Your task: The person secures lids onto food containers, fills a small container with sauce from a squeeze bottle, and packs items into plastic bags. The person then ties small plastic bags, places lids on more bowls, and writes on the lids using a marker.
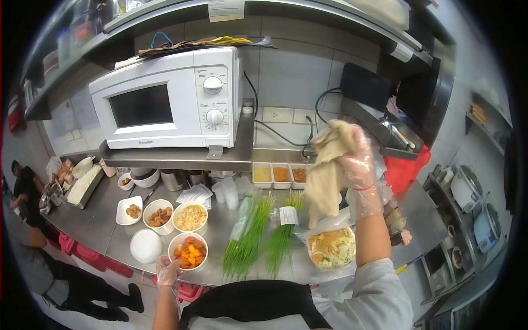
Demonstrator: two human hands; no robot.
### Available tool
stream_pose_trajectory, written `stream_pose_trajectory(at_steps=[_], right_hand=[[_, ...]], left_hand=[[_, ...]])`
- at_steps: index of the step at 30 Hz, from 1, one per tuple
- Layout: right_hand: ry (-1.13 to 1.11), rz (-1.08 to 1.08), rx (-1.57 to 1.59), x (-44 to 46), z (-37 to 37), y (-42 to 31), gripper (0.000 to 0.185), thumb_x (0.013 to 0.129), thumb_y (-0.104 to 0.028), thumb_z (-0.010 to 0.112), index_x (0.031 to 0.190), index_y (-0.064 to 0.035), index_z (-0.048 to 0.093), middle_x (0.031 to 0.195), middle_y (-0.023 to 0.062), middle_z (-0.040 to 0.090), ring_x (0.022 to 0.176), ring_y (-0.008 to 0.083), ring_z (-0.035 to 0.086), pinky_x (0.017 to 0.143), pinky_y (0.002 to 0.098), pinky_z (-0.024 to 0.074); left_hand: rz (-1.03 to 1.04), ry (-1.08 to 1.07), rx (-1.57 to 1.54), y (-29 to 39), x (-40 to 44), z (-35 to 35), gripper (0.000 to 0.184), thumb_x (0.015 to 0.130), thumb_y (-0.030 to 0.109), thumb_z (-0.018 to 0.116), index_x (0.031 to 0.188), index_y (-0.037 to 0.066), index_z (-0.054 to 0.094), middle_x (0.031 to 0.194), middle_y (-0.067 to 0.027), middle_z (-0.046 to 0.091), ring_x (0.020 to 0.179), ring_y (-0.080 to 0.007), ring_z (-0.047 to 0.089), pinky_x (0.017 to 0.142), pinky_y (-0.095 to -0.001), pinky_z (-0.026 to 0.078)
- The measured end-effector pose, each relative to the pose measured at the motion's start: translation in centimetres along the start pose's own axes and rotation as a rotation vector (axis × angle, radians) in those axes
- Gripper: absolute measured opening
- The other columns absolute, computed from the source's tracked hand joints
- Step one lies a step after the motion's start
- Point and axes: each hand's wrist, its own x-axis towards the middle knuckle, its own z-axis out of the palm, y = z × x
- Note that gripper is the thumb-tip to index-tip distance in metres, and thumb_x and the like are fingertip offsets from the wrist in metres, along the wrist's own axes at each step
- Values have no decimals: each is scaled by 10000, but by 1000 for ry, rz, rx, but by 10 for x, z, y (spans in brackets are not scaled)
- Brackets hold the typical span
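My right hand point(360, 157), in a clear plastic glove, is raised over the counter's right side. Its fingers are closed around a beige cloth point(323, 190), which hangs down. Below the cloth sits a clear bag of shredded vegetables point(331, 248). My left hand point(166, 270), gloved too, is low at the counter's front edge. Its fingers grip the near-left side of a white bowl point(171, 258) of orange chunks. Around this bowl stand a bowl of chopped pale food point(190, 217), a bowl of brown pieces point(158, 216) and white round lids point(146, 246).
Bundles of green chives point(250, 242) lie mid-counter. Behind them are several small trays point(280, 175). A white microwave point(165, 102) sits on a raised shelf. At right hangs a red bag point(406, 168). Another person point(60, 280) stands at the left.
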Motion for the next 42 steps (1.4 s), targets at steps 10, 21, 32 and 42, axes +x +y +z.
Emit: stream_pose_trajectory(at_steps=[10, 21, 32, 42], right_hand=[[-767, 95, -511, -80, 106, 32, 231, 736, -165, 672, 948, -82, 634, 937, 116, 645, 925, 296, 613, 810, 365, 486], [290, -234, -372, 99, -100, -58, 272, 804, -208, 716, 982, -17, 641, 861, 53, 640, 734, 129, 607, 672, 271, 522], [799, -117, -50, 251, -225, -89, 821, 753, -207, 762, 1419, -33, 316, 1280, 218, 507, 1165, 296, 527, 892, 460, 464], [291, -274, -70, 159, -62, 33, 393, 781, -90, 526, 1173, -92, 554, 1014, 141, 613, 1015, 254, 581, 875, 380, 477]], left_hand=[[314, -781, -7, 84, -110, 113, 870, 698, 118, 771, 1422, 115, 290, 1376, -146, 344, 1007, -262, 518, 701, -353, 545], [79, -764, -39, 93, -98, 107, 415, 899, 77, 604, 1280, 13, 450, 1091, -133, 578, 832, -228, 628, 572, -270, 567], [171, -541, -431, 101, -116, 82, 407, 913, 87, 579, 1288, 20, 434, 1001, -128, 590, 862, -211, 629, 605, -274, 593], [277, -529, 96, 127, -120, 105, 358, 912, 83, 585, 1258, 15, 524, 1058, -72, 635, 885, -194, 626, 645, -317, 506]])
